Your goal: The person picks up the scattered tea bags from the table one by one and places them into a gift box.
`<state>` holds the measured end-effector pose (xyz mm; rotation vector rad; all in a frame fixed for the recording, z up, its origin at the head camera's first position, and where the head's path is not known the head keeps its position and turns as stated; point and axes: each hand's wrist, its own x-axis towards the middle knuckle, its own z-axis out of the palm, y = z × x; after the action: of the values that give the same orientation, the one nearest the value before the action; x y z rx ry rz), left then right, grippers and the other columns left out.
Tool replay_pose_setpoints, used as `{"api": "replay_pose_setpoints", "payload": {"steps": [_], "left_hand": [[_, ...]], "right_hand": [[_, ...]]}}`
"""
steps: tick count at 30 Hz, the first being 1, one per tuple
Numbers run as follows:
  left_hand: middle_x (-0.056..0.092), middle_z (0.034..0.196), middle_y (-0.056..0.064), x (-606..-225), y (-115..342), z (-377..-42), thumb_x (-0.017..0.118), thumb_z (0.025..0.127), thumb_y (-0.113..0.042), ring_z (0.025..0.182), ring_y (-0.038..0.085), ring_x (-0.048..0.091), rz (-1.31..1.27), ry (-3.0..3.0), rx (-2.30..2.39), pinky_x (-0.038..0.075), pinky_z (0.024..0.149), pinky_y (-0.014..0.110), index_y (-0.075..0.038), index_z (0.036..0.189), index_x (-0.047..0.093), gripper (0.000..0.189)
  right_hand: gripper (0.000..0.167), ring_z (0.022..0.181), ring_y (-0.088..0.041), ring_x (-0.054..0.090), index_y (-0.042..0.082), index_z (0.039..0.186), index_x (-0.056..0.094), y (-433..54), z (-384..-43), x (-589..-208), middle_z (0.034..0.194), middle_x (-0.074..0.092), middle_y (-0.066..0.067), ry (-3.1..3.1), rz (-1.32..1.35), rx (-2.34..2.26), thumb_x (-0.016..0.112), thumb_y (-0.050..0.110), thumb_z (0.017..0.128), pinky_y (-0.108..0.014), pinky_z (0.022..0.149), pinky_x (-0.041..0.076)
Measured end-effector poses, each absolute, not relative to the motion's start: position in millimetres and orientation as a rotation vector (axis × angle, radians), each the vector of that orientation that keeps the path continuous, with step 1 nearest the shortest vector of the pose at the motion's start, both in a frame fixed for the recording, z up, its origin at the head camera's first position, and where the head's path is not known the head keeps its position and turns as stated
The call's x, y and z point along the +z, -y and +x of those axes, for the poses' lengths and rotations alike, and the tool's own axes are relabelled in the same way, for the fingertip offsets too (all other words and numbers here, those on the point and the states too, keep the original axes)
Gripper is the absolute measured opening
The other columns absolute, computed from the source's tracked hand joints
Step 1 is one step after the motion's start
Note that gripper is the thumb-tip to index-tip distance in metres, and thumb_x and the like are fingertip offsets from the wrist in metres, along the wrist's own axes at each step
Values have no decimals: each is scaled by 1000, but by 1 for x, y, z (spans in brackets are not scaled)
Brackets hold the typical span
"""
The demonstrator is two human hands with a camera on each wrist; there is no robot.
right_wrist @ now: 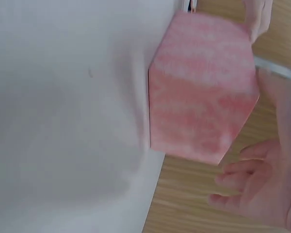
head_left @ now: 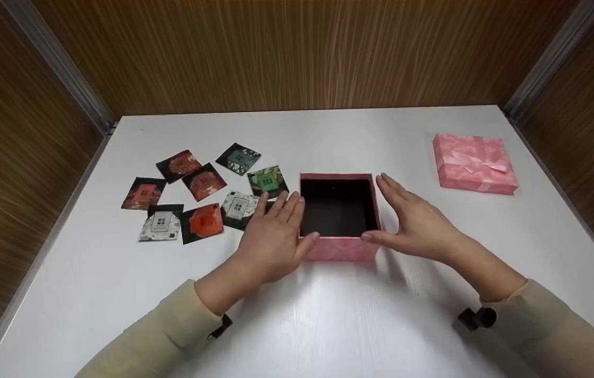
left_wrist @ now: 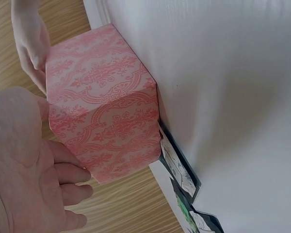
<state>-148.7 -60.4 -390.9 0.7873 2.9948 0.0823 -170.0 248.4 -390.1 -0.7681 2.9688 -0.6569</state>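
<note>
A pink patterned box with a dark inside stands lidless on the white table, and its outer walls fill much of both wrist views. My left hand lies along the box's left wall, fingers straight and thumb at the near corner. On the other side, my right hand has its thumb at the near right corner of the rim and its straight fingers spread beside the right wall. Several flat square sachets lie left of the box; the white-patterned sachet and the green sachet are nearest, partly behind my left fingers.
A pink lid with a ribbon bow lies at the right back of the table. Farther left are orange-red sachets, a grey-green sachet and another white-patterned sachet. Wood-grain panels enclose the back and sides.
</note>
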Motion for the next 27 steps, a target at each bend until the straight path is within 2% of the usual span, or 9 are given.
{"api": "replay_pose_setpoints", "payload": {"steps": [3, 7, 14, 20, 27], "left_hand": [[25, 173, 13, -391, 61, -149, 25, 111, -61, 161, 33, 17, 779, -2991, 89, 5, 128, 60, -3, 167, 28, 81], [25, 173, 14, -391, 61, -149, 25, 111, -61, 161, 33, 17, 776, -2989, 92, 6, 128, 60, -2, 167, 28, 81], [26, 173, 14, -391, 60, -149, 26, 112, -61, 161, 33, 18, 780, -3000, 84, 8, 128, 60, -2, 166, 29, 80], [27, 172, 14, -391, 66, -153, 27, 110, -64, 160, 34, 21, 793, -2997, 203, 9, 127, 62, -3, 167, 29, 83], [34, 170, 9, -381, 112, -176, 31, 109, -68, 157, 29, 31, 679, -3108, 564, 8, 129, 56, -13, 170, 26, 82]], "right_hand": [[122, 156, -42, 29, 10, 171, 6, -250, -184, -392, 178, 4, -6, -2877, -767, -648, 73, 71, 89, -63, 117, 36], [126, 158, -39, 22, 13, 171, -2, -251, -197, -396, 178, -6, -3, -2785, -784, -670, 74, 70, 89, -60, 120, 34], [130, 159, -36, 22, 11, 171, -5, -252, -203, -402, 178, -5, -8, -2737, -830, -739, 80, 62, 87, -56, 122, 31], [132, 160, -34, 18, 16, 171, -7, -252, -203, -406, 178, -4, -7, -2737, -798, -772, 81, 64, 86, -56, 124, 27], [130, 161, -31, 16, 18, 171, -8, -252, -201, -409, 178, -3, -6, -2735, -798, -814, 82, 61, 87, -56, 125, 25]]}}
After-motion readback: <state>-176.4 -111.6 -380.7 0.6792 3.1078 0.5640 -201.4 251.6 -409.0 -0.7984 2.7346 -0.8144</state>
